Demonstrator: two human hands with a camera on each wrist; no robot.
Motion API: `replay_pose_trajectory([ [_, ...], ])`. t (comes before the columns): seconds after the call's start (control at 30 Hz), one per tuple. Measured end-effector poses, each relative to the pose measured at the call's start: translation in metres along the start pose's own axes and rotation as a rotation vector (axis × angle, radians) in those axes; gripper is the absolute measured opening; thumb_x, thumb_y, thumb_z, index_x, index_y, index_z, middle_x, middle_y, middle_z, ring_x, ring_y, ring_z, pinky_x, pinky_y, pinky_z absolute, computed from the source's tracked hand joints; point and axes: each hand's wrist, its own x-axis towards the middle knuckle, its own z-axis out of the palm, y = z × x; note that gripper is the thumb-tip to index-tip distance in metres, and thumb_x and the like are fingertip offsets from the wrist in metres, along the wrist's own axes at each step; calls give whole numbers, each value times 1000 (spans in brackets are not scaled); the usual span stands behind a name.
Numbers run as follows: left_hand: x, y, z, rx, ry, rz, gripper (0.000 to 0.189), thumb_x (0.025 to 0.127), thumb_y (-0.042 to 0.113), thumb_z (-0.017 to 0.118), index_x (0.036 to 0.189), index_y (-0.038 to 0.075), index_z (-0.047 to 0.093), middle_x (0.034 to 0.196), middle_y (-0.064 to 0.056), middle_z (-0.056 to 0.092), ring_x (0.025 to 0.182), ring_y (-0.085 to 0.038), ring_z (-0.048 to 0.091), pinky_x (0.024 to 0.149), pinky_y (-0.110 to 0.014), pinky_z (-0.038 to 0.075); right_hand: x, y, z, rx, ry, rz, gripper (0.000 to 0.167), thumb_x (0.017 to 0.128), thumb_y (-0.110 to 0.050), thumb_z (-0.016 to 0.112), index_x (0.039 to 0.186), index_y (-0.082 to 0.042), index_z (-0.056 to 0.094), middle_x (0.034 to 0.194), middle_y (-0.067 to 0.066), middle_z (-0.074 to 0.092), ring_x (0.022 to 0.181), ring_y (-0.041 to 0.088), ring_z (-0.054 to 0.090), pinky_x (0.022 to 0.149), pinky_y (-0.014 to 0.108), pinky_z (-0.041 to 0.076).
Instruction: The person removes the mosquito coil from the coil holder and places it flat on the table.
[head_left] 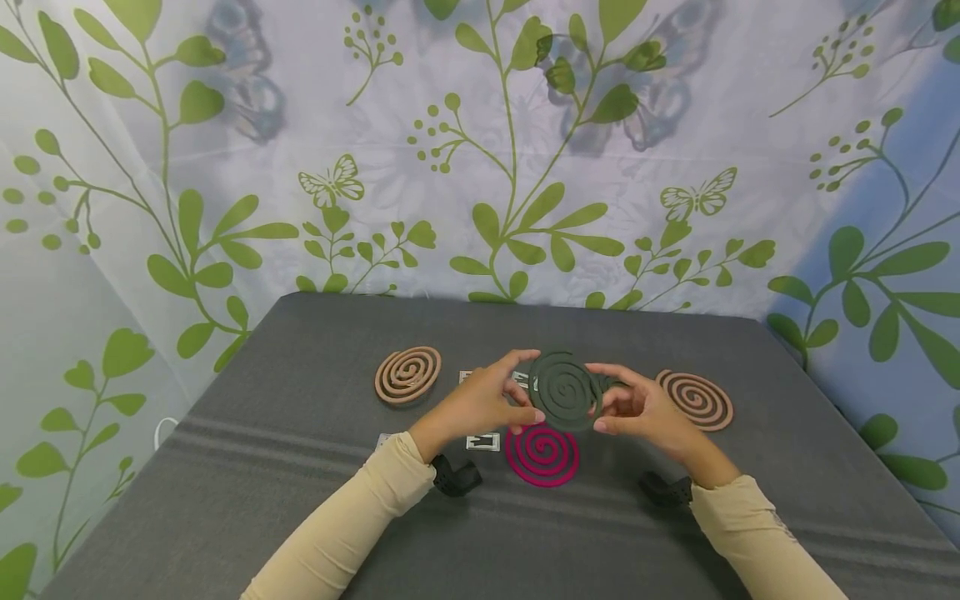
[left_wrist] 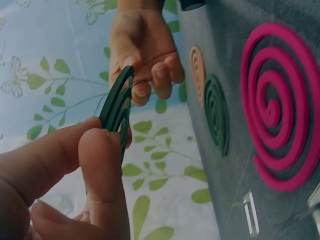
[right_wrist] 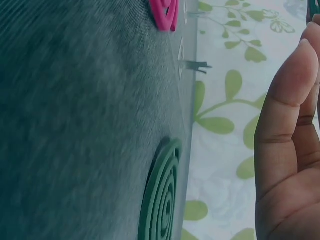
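Observation:
A dark green mosquito coil (head_left: 564, 390) is held up above the table between both hands. My left hand (head_left: 483, 398) pinches its left edge between thumb and fingers, seen close up in the left wrist view on the coil (left_wrist: 120, 100). At the opposite edge, my right hand (head_left: 651, 414) holds the coil with thumb and fingertips. Below the held coil lies a pink mosquito coil (head_left: 542, 468), partly covered by it in the head view. A second green coil (right_wrist: 162, 200) lies flat on the table, mostly hidden behind the right hand in the head view.
A brown coil (head_left: 407, 375) lies at the left and another brown coil (head_left: 697, 401) at the right. Small metal coil stands (head_left: 483, 442) lie left of the pink coil. The grey table (head_left: 300, 367) ends at a leaf-patterned curtain (head_left: 420, 208).

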Motion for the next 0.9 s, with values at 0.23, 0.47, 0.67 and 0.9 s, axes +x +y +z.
replay_pose_trajectory([
  [0.23, 4, -1, 13, -3, -10, 6, 87, 99, 14, 81, 170, 13, 31, 95, 4, 78, 71, -15, 74, 61, -27, 52, -11, 0, -10, -23, -15, 1, 70, 97, 12, 71, 155, -23, 56, 101, -5, 76, 89, 14, 74, 78, 35, 62],
  [0.47, 9, -5, 27, 30, -15, -13, 86, 97, 16, 83, 169, 14, 35, 91, 10, 78, 70, -13, 75, 62, -26, 51, -20, 1, -20, -38, -70, -18, 67, 97, 14, 69, 154, -19, 56, 102, -4, 77, 88, 13, 74, 76, 34, 62],
  [0.67, 14, -6, 36, 39, -24, -16, 85, 96, 17, 85, 167, 15, 39, 87, 11, 76, 71, -19, 77, 67, -25, 55, -27, -1, -29, -20, -103, 11, 63, 98, 14, 68, 151, -19, 57, 105, -3, 77, 90, 13, 75, 77, 34, 63],
  [0.9, 20, -4, 45, 46, -24, -12, 85, 93, 17, 89, 165, 12, 44, 85, 11, 76, 72, -22, 77, 69, -24, 55, -36, 0, -39, -6, -136, 54, 62, 99, 14, 66, 149, -22, 59, 106, -1, 78, 92, 14, 75, 78, 35, 62],
])
